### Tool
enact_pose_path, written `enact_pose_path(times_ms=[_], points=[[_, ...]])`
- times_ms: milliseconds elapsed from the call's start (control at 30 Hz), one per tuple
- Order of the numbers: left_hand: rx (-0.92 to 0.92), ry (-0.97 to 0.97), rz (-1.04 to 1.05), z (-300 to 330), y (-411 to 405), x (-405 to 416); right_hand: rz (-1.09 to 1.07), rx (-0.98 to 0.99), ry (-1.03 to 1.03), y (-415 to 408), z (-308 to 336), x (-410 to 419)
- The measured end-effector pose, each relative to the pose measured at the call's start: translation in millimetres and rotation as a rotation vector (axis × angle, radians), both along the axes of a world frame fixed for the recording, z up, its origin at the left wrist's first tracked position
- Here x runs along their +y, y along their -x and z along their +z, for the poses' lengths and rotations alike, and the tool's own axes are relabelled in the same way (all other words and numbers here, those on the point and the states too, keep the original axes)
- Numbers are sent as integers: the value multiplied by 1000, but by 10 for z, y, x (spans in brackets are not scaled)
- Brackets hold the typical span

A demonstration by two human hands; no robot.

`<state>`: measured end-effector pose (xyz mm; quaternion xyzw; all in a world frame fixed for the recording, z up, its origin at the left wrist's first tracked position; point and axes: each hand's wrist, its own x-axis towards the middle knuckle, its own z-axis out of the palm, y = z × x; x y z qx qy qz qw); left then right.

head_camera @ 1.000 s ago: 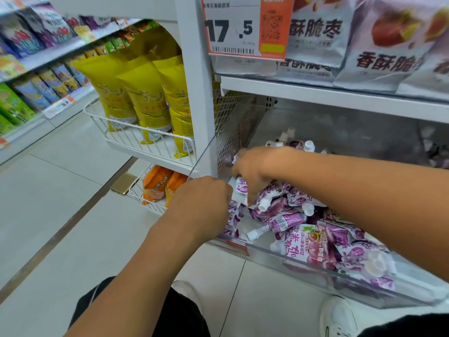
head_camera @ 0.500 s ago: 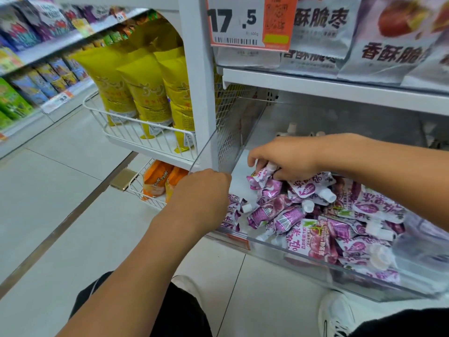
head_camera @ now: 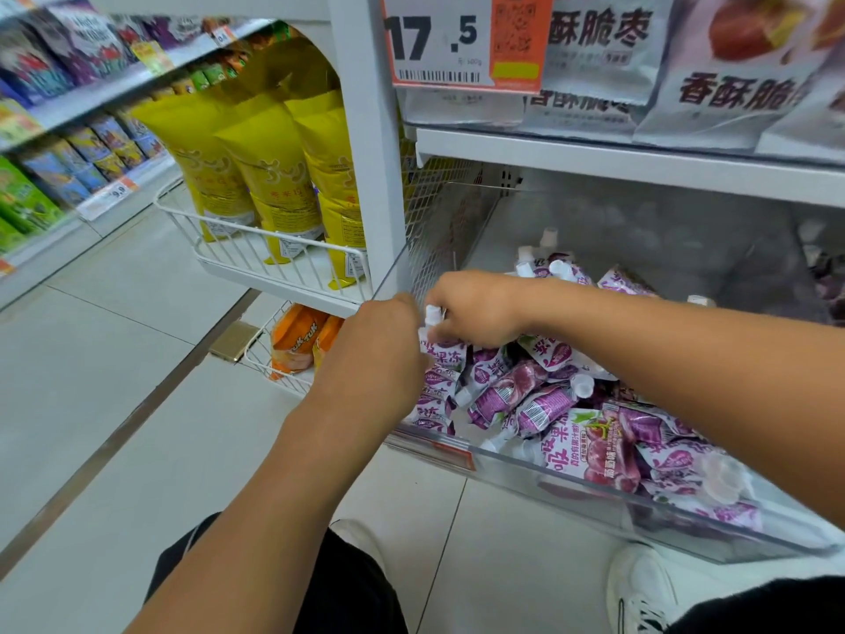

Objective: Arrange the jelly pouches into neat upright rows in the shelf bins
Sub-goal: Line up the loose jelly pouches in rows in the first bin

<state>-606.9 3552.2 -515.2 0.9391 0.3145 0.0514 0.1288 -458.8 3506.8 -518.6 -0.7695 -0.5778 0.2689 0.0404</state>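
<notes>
A clear plastic shelf bin holds a loose heap of purple-and-white jelly pouches with white screw caps. At the bin's left end a few pouches stand upright. My right hand reaches in from the right and pinches the white-capped top of a pouch against that upright group. My left hand sits at the bin's left front corner, fingers curled round the standing pouches and hiding most of them.
A white shelf upright stands just left of the bin. Yellow bags fill a wire basket to the left, orange packs a lower one. A shelf of white snack bags hangs above. Tiled floor and my shoes lie below.
My right hand has carried a pouch from the middle of the heap leftward to the upright group by my left hand. My left hand has stayed at the bin's left corner.
</notes>
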Motion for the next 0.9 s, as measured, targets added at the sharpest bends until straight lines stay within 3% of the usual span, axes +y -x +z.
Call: enact_pose_path(times_ms=[133, 233, 533, 667, 767, 900], points=[[-101, 37, -6, -13, 11, -63, -4, 192, 117, -80, 81, -80], [-43, -39, -78, -35, -44, -73, -8, 239, 275, -154, 104, -216], [82, -160, -64, -27, -148, -81, 249, -500, 258, 48, 162, -401], [109, -140, -105, -21, -165, -70, 334, -618, 258, 178, 240, -374], [106, -100, -110, -49, -171, -43, 329, -484, 140, 43, 402, -494], [88, -63, -98, -76, -161, -11, 25, -106, -263, -215, 535, -723]])
